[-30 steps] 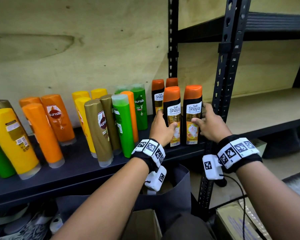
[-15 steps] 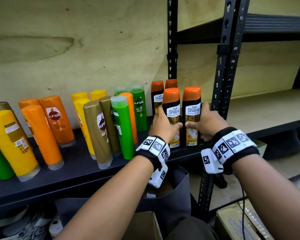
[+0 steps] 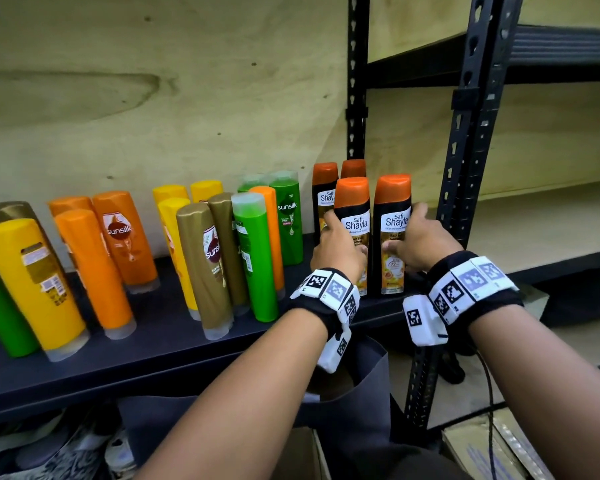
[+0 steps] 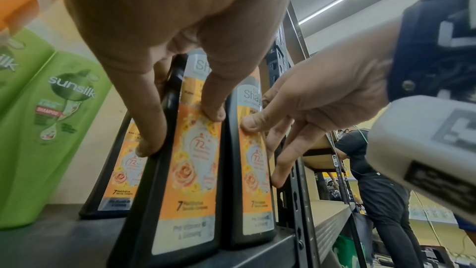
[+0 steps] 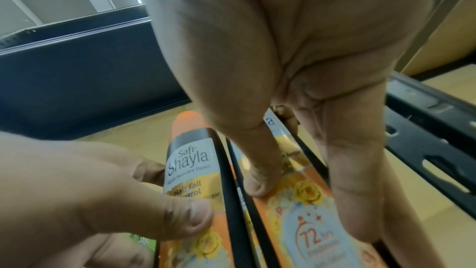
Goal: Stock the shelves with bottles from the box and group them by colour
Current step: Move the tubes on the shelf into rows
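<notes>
Two black Safi Shayla bottles with orange caps stand side by side at the front of the dark shelf point(image 3: 160, 344). My left hand point(image 3: 340, 249) grips the left bottle point(image 3: 353, 216), thumb on its label and fingers round its left side. The right bottle point(image 3: 394, 216) is gripped by my right hand point(image 3: 417, 241), thumb on the front and fingers behind. In the left wrist view the left hand point(image 4: 180, 129) pinches its bottle point(image 4: 195, 170). The right wrist view shows the right thumb point(image 5: 257, 180) pressing on its label. Two more of these bottles point(image 3: 324, 188) stand behind.
Green point(image 3: 255, 258), gold point(image 3: 205, 265), yellow point(image 3: 32, 282) and orange point(image 3: 90, 268) Sunsilk bottles fill the shelf to the left. A black upright post point(image 3: 465, 161) stands just right of my right hand, with a bare wooden shelf point(image 3: 541, 230) beyond. A dark bag point(image 3: 357, 410) and a cardboard box point(image 3: 478, 455) sit below.
Both hands have closed round the two front bottles; the right hand's fingers, spread a second ago, now wrap the right bottle. The bottles stay upright on the shelf.
</notes>
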